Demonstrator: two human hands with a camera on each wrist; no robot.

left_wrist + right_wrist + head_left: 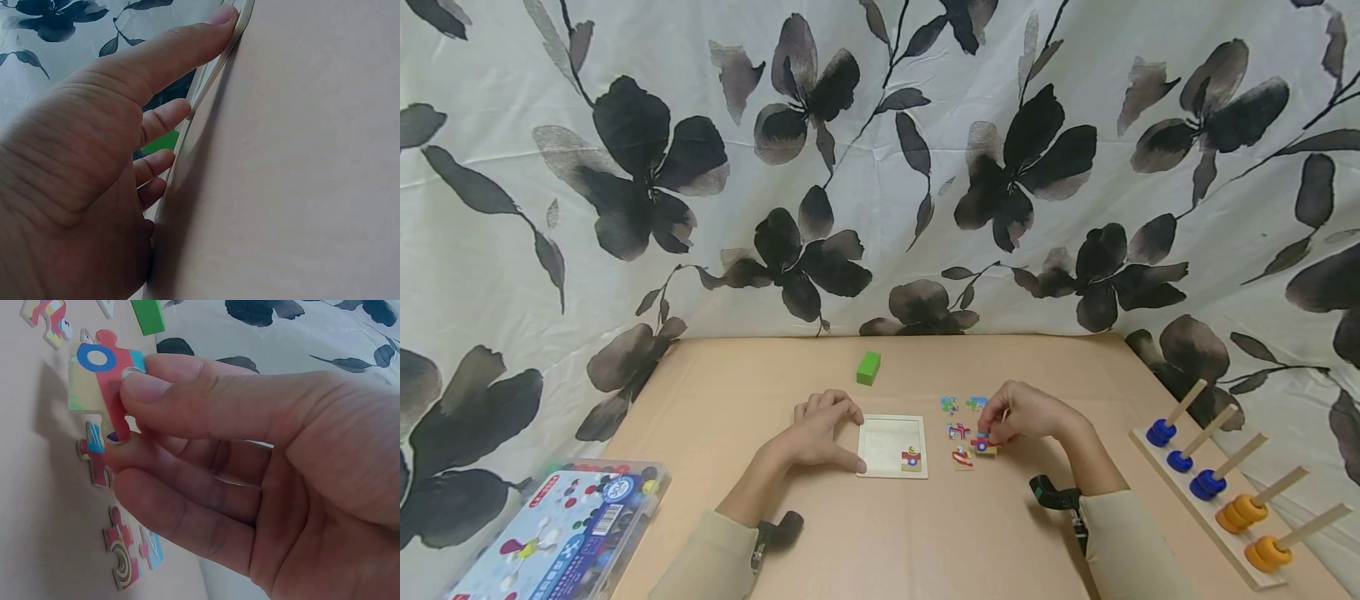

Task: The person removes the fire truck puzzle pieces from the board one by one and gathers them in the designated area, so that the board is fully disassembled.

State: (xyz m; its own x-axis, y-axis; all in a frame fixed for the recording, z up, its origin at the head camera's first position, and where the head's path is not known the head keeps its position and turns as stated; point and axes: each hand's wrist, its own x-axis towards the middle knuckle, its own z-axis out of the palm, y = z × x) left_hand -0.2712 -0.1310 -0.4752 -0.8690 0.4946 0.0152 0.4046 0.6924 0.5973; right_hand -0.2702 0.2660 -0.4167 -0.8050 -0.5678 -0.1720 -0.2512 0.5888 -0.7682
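Note:
My left hand [818,433] rests against the left side of a shallow pale puzzle tray [880,442], thumb near its lower corner and fingertips farther up. In the left wrist view, the thumb [181,53] lies extended at the tray's rim. One puzzle piece [911,459], red and yellow, lies in the tray's lower right corner. Between thumb and fingers, my right hand [1026,412] pinches another puzzle piece [97,369], red and pale yellow with a blue ring. Several loose pieces lie beside it, among them a red one [962,458] and a blue-green one [949,405].
A green block [868,368] stands behind the tray. To the right is a wooden peg board [1202,508] with blue and orange rings. A clear plastic box with a printed cover [561,533] sits at the front left. Floral cloth [880,183] hangs behind the table.

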